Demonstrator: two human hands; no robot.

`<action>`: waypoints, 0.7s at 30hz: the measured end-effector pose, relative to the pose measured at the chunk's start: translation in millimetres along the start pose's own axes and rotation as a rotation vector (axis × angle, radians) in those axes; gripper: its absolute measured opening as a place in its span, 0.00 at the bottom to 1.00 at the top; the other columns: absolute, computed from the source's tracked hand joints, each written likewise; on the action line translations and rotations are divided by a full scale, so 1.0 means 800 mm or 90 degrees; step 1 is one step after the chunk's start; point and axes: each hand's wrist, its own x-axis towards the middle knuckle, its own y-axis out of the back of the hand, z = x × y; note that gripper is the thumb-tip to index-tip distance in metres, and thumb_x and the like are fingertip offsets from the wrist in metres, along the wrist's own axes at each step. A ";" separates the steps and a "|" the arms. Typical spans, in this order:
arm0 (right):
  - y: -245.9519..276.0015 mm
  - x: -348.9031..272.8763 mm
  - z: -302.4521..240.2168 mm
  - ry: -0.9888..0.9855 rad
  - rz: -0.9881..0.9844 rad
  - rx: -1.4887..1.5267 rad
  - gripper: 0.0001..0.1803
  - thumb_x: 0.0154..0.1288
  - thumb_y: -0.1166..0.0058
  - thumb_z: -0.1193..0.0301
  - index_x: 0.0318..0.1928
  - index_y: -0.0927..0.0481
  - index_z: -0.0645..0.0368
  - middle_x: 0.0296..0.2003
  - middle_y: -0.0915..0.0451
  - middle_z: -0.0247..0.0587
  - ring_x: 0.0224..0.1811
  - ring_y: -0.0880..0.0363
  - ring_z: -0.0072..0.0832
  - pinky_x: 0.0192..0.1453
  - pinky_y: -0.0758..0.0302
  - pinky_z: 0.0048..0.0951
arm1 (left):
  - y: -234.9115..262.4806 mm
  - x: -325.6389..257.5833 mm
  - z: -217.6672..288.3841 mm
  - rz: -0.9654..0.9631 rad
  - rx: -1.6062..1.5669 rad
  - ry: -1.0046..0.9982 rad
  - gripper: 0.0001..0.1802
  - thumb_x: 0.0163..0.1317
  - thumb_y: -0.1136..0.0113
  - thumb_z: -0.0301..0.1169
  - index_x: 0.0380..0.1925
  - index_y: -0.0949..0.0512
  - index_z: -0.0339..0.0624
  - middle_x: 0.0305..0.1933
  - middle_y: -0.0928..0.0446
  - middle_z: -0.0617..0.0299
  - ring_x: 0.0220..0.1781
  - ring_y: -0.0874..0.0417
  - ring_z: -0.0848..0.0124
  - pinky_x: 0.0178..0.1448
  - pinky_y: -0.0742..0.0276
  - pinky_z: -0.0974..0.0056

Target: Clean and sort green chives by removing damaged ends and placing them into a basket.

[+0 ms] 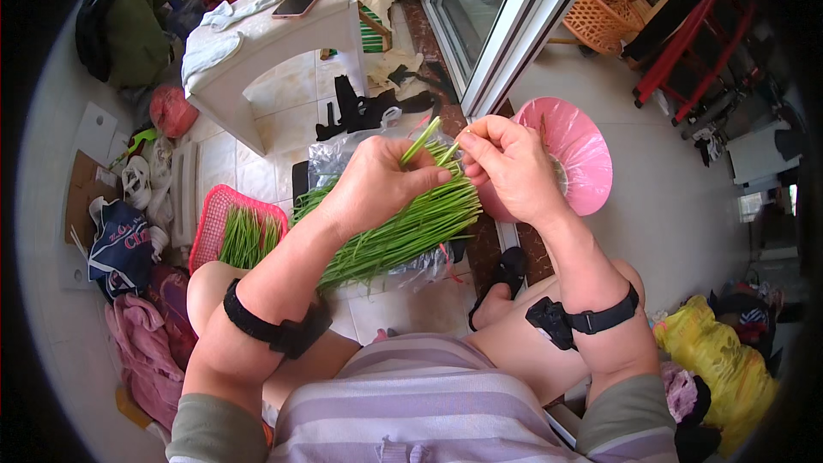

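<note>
Both hands were clamped on 1 green stalk point(426, 148), left hand point(377, 184) at its 7 o'clock end, right hand point(506, 163) pinching its 2 o'clock tip, its long axis running 7-to-2 above the bundle point(403, 236).

Bright, even daylight from the glass door point(480, 9) casts soft shadows, while fisheye bending and dark vignetting blur the rim.
</note>
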 end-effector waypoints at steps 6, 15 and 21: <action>-0.004 -0.002 -0.005 0.036 0.047 -0.095 0.14 0.72 0.57 0.64 0.34 0.25 0.61 0.26 0.25 0.32 0.24 0.29 0.15 0.29 0.28 0.17 | 0.002 0.002 -0.001 0.008 -0.092 0.014 0.11 0.59 0.36 0.33 0.24 0.19 0.37 0.19 0.28 0.72 0.23 0.32 0.84 0.27 0.37 0.73; 0.002 -0.002 -0.008 -0.013 0.058 0.136 0.09 0.66 0.45 0.67 0.37 0.22 0.61 0.27 0.25 0.26 0.25 0.29 0.11 0.27 0.28 0.15 | 0.003 0.002 -0.004 -0.036 -0.088 0.019 0.12 0.60 0.37 0.36 0.24 0.18 0.38 0.19 0.28 0.73 0.23 0.33 0.84 0.27 0.38 0.73; 0.006 -0.002 0.003 -0.021 0.018 0.110 0.07 0.64 0.44 0.71 0.35 0.23 0.63 0.25 0.24 0.28 0.22 0.29 0.12 0.26 0.29 0.15 | -0.004 0.001 0.004 -0.065 -0.101 0.037 0.13 0.58 0.34 0.37 0.25 0.20 0.38 0.19 0.30 0.74 0.23 0.34 0.84 0.27 0.39 0.73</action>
